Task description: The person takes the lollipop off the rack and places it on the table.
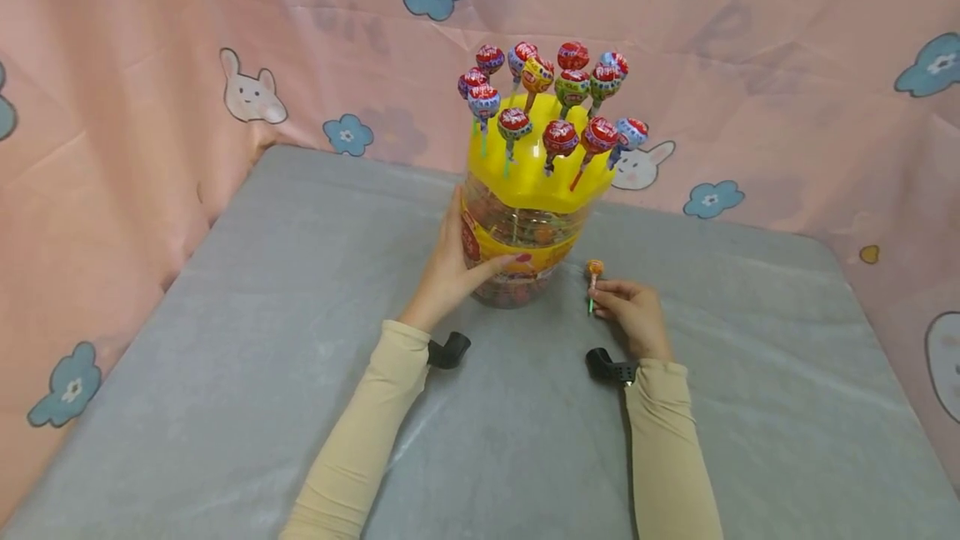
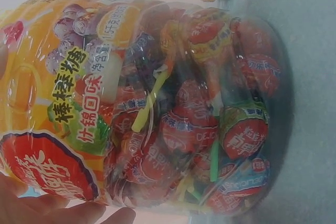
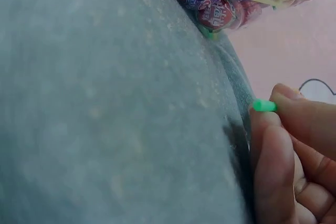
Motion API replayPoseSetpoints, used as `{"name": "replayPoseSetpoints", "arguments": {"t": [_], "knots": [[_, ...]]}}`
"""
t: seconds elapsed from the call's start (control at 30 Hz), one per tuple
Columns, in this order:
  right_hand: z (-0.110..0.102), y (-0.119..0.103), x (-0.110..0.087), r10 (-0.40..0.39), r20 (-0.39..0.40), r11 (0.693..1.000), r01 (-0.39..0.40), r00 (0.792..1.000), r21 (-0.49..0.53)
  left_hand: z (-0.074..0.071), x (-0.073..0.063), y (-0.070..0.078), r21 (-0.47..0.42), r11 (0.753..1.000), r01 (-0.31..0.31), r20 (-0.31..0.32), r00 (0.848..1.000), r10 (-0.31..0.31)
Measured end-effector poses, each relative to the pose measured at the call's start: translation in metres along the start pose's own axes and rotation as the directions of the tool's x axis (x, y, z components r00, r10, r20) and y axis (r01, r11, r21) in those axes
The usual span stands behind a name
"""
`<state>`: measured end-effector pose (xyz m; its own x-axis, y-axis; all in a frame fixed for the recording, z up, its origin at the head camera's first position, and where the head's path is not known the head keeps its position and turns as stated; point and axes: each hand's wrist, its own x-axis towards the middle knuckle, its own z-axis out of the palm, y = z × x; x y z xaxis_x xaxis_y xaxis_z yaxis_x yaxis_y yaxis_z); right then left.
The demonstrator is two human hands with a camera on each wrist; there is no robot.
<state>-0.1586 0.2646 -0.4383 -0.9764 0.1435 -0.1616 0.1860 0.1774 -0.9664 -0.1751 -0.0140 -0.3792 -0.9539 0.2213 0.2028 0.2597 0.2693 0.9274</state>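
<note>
A clear plastic jar (image 1: pixel 551 250) with a yellow and red label stands on the table in the head view. Its yellow lid (image 1: pixel 504 177) carries a ring of wrapped lollipops (image 1: pixel 560 137), heads up. My left hand (image 1: pixel 447 272) grips the jar's left side, thumb across the front label. More lollipops (image 2: pixel 189 121) show through the jar wall in the left wrist view. To the right of the jar, my right hand (image 1: pixel 633 308) pinches an orange-wrapped lollipop (image 1: pixel 595 267) by its stick, head up. The end of its green stick (image 3: pixel 265 105) pokes out between the fingertips in the right wrist view.
A grey cloth covers the table (image 1: pixel 247 340). Behind it hangs a pink curtain (image 1: pixel 360 48) printed with rabbits and blue flowers. Black wrist-worn devices (image 1: pixel 450 351) project inward from both sleeves, above the table.
</note>
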Motion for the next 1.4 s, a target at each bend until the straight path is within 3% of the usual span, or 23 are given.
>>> {"name": "replayPoseSetpoints", "arguments": {"t": [0.4, 0.77, 1.1, 1.4], "knots": [[0.008, -0.005, 0.002, 0.075, -0.072, 0.985, -0.085, 0.995, -0.151, -0.002, -0.001, -0.002, 0.008, 1.0, -0.026, -0.008, 1.0, 0.026], [0.006, -0.003, 0.002, 0.006, -0.108, 0.979, -0.028, 0.994, -0.2, -0.003, 0.0, -0.004, -0.01, 1.0, -0.002, -0.01, 1.0, 0.002], [-0.002, 0.0, -0.001, 0.014, -0.126, 0.999, -0.019, 0.992, -0.038, -0.003, 0.001, -0.001, -0.019, 1.0, -0.003, -0.002, 1.0, 0.003], [-0.006, -0.002, -0.002, 0.047, -0.143, 0.999, -0.047, 0.989, 0.005, -0.003, 0.002, -0.001, -0.032, 0.999, -0.006, 0.0, 1.0, 0.006]]}}
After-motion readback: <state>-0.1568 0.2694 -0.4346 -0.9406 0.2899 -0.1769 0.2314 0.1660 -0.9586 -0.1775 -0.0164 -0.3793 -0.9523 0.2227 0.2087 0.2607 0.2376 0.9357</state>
